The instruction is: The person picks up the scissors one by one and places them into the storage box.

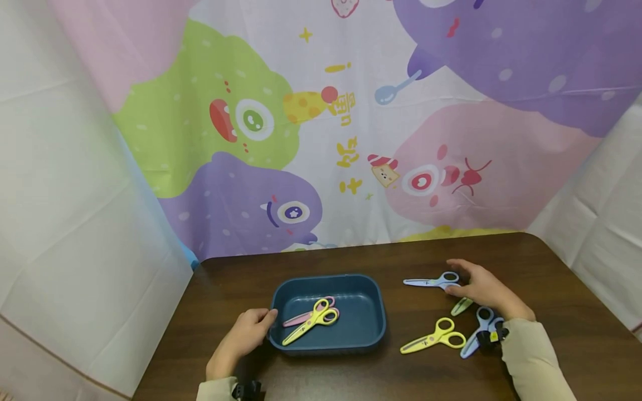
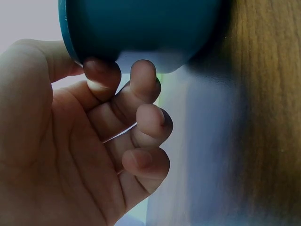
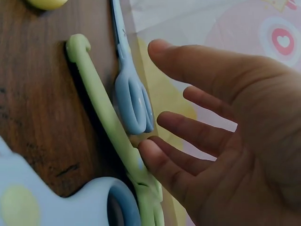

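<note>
Tray (image 1: 357,318) of smooth teal plastic, rounded-rectangular, pinched at rim by left hand (image 1: 251,330); inside, yellow scissors (image 1: 313,321) across pink scissors (image 1: 297,319); right of tray, loop-handled blue scissors (image 1: 432,283) beside right hand (image 1: 485,288), spread-fingered, empty.

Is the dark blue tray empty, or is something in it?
Not empty: in the head view, yellow scissors lie across pink scissors inside the tray.

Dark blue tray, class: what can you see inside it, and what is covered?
Yellow scissors lie across pink scissors. The pink scissors' overlapped middle part is covered and cannot be seen.
</note>
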`<state>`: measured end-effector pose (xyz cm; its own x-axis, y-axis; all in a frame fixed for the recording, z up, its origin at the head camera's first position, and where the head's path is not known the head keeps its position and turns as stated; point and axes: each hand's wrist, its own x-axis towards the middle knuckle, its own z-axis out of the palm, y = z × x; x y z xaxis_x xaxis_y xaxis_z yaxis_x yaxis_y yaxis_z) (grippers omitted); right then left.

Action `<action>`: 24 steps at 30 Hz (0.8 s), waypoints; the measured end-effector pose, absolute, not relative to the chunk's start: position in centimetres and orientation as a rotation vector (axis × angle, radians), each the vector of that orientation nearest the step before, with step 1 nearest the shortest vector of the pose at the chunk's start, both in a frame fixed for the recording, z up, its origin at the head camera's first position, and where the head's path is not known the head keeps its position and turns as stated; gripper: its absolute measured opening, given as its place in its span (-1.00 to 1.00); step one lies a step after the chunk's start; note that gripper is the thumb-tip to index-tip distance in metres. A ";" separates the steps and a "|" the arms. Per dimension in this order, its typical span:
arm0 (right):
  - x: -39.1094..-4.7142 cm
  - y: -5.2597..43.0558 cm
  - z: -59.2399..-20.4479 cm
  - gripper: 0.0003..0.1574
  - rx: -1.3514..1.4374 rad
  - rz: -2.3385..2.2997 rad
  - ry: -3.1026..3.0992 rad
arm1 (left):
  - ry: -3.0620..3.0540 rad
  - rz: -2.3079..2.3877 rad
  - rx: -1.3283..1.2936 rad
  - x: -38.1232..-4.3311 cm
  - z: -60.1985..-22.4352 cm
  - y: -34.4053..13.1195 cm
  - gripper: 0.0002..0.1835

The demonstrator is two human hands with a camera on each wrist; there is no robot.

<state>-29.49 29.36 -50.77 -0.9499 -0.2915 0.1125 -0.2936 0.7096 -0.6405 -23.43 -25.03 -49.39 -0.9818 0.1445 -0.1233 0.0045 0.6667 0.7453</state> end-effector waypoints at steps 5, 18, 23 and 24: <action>-29.5 29.5 -51.1 -0.23 0.478 1.062 -2.909 | 2.709 1.218 0.136 -23.4 -49.4 -25.1 -0.56; -29.6 29.5 -51.4 -0.49 0.443 1.011 -2.947 | 2.707 1.206 0.151 -23.4 -49.5 -25.2 -0.55; -29.8 29.4 -51.6 -0.58 0.449 1.006 -2.952 | 2.708 1.209 0.140 -23.3 -49.3 -25.1 -0.55; -29.9 29.3 -51.6 -0.59 0.459 1.004 -2.949 | 2.709 1.211 0.137 -23.3 -49.2 -25.1 -0.55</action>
